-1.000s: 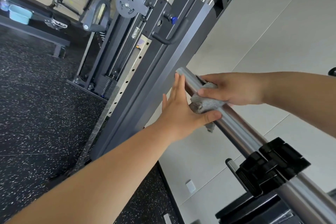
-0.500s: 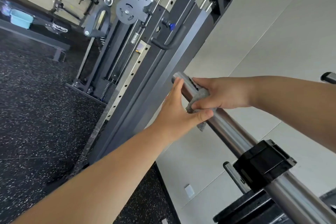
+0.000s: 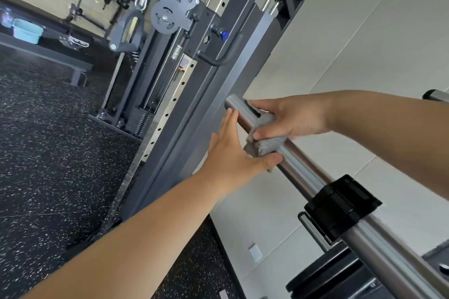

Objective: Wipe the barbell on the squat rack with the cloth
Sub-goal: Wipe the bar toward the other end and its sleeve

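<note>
The steel barbell sleeve (image 3: 303, 172) runs from the lower right up to its free end near the middle of the view. A grey cloth (image 3: 266, 144) is wrapped round the sleeve close to that end. My right hand (image 3: 289, 120) grips the cloth and the bar from above. My left hand (image 3: 233, 150) lies flat under the bar's end with straight fingers, its thumb pressing the cloth's lower edge against the bar.
A black collar (image 3: 340, 206) clamps the sleeve lower right, with a black weight plate (image 3: 323, 277) below it. The dark rack upright (image 3: 194, 128) and cable pulleys (image 3: 175, 5) stand left of the bar. White wall lies behind, speckled rubber floor (image 3: 48, 141) to the left.
My right hand has slid the cloth up the sleeve toward its free end. My left hand has stayed beneath the end, following slightly.
</note>
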The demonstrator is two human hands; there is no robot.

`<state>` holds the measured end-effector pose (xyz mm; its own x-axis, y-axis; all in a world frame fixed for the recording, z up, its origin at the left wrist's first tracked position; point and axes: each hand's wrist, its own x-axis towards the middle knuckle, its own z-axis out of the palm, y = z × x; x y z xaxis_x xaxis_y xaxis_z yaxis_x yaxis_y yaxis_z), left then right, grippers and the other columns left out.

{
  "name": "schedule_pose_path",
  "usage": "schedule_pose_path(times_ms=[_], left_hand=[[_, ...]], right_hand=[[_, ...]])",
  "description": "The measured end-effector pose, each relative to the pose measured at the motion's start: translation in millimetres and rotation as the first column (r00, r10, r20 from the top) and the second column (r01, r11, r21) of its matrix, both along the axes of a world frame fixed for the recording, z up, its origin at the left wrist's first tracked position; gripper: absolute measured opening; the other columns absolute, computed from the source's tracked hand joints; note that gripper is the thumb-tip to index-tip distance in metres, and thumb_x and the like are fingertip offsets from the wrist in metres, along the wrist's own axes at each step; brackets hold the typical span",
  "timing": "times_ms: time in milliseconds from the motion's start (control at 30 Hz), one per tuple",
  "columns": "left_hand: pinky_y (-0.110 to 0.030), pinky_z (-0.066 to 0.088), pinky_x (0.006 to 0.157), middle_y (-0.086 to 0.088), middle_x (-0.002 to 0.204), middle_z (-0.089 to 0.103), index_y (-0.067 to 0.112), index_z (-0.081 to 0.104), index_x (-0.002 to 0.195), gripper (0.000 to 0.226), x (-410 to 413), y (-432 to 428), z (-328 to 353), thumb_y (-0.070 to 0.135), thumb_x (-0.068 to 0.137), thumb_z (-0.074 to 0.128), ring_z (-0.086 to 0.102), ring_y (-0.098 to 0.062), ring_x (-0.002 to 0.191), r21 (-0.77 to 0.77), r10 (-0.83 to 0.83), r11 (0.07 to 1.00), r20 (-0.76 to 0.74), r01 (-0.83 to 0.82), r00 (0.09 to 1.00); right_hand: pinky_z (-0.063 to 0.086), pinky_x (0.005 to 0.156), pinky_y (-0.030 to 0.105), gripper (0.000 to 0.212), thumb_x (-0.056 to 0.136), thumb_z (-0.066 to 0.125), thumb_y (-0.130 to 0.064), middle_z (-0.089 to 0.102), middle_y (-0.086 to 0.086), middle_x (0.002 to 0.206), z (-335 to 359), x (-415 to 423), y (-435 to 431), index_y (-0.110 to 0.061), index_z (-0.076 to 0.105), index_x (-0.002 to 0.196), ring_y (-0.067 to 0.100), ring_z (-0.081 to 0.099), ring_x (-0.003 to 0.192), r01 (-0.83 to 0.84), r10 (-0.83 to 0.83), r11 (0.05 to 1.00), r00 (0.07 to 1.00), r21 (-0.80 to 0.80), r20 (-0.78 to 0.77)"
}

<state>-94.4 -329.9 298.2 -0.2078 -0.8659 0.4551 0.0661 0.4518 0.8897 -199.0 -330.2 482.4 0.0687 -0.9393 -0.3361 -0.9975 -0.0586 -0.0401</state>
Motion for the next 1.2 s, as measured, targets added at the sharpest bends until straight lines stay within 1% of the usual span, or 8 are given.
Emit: schedule_pose_path(times_ms=[133, 267, 400, 600, 667, 867, 1100, 1200], left_hand=[[-0.054, 0.012, 0.129, 0.016, 0.172, -0.01, 0.038, -0.006, 0.164, 0.142, 8, 0, 10, 0.087, 0.056, 0.071, -0.006, -0.011, 0.159, -0.041, -0.06, 0.997, 0.005, 0.06, 0.998], [-0.053, 0.03, 0.123, 0.02, 0.167, 0.021, 0.051, -0.001, 0.16, 0.127, -5, 2, 13, 0.084, 0.06, 0.07, 0.02, -0.014, 0.156, 0.011, -0.033, 0.999, -0.15, 0.035, 0.988], [-0.05, 0.031, 0.123, 0.032, 0.164, 0.015, 0.052, -0.011, 0.157, 0.138, -8, 4, 3, 0.083, 0.056, 0.077, 0.018, -0.01, 0.156, 0.024, 0.002, 1.0, -0.203, 0.003, 0.979], [-0.05, 0.02, 0.126, 0.037, 0.155, 0.015, 0.041, -0.005, 0.161, 0.137, 3, 4, 1, 0.082, 0.058, 0.076, 0.013, -0.016, 0.156, 0.002, 0.02, 1.0, -0.101, -0.019, 0.995], [-0.054, 0.019, 0.126, 0.032, 0.161, 0.018, 0.038, -0.005, 0.163, 0.139, 5, 5, 3, 0.08, 0.06, 0.078, 0.016, -0.01, 0.154, -0.022, 0.008, 1.0, -0.1, -0.011, 0.995], [-0.05, 0.003, 0.129, 0.037, 0.138, 0.022, 0.034, -0.026, 0.159, 0.138, 5, 19, -1, 0.059, 0.078, 0.083, 0.006, 0.003, 0.139, -0.031, -0.005, 1.0, -0.059, 0.003, 0.998], [-0.053, 0.008, 0.13, 0.023, 0.17, 0.0, 0.044, -0.006, 0.162, 0.119, 13, 23, -1, 0.053, 0.081, 0.081, 0.0, 0.006, 0.154, -0.086, 0.025, 0.996, 0.01, -0.024, 1.0], [-0.031, 0.017, 0.126, 0.024, 0.169, 0.012, 0.047, 0.012, 0.161, 0.096, 17, 32, 3, 0.026, 0.091, 0.075, 0.011, 0.01, 0.152, -0.179, -0.039, 0.984, -0.066, 0.026, 0.997]], right_hand=[[0.062, 0.088, 0.032, 0.075, 0.092, 0.073, -0.043, 0.062, -0.008, 0.138, 10, 5, 1, -0.033, 0.037, 0.157, 0.01, 0.065, 0.119, 0.015, -0.013, 0.998, 0.999, -0.061, 0.044], [0.033, 0.121, 0.035, 0.075, 0.094, 0.056, -0.067, 0.044, -0.01, 0.159, -8, 22, -16, -0.042, 0.03, 0.16, 0.016, 0.042, 0.146, -0.098, 0.05, 0.963, 0.981, -0.25, -0.189], [0.027, 0.124, 0.034, 0.079, 0.097, 0.056, -0.063, 0.041, -0.012, 0.16, -9, 17, -8, -0.044, 0.016, 0.162, 0.012, 0.037, 0.148, -0.072, 0.055, 0.99, 0.989, -0.121, -0.139], [0.052, 0.076, 0.022, 0.033, 0.103, 0.053, -0.047, 0.07, -0.012, 0.122, 6, 9, 19, -0.028, 0.059, 0.129, 0.007, 0.065, 0.114, 0.059, -0.059, 0.998, 0.998, 0.028, 0.012], [0.052, 0.085, 0.028, 0.027, 0.105, 0.048, -0.049, 0.069, -0.012, 0.119, 1, 17, 15, -0.032, 0.062, 0.121, 0.007, 0.064, 0.112, 0.041, -0.039, 0.999, 0.998, -0.033, 0.042], [0.04, 0.113, 0.045, 0.041, 0.106, 0.037, -0.056, 0.067, -0.003, 0.126, -16, 29, -14, -0.029, 0.057, 0.129, 0.021, 0.059, 0.119, -0.144, 0.081, 0.959, 0.965, -0.245, -0.251], [0.055, 0.08, 0.036, 0.043, 0.105, 0.032, -0.062, 0.071, 0.0, 0.089, -1, 13, 51, -0.032, 0.061, 0.092, 0.022, 0.069, 0.083, -0.136, 0.089, 0.985, 0.925, -0.104, -0.369], [0.053, 0.078, 0.035, 0.048, 0.104, 0.03, -0.063, 0.071, 0.009, 0.092, 4, 15, 80, -0.026, 0.058, 0.092, 0.025, 0.071, 0.081, -0.092, 0.056, 0.994, 0.893, -0.06, -0.446]])
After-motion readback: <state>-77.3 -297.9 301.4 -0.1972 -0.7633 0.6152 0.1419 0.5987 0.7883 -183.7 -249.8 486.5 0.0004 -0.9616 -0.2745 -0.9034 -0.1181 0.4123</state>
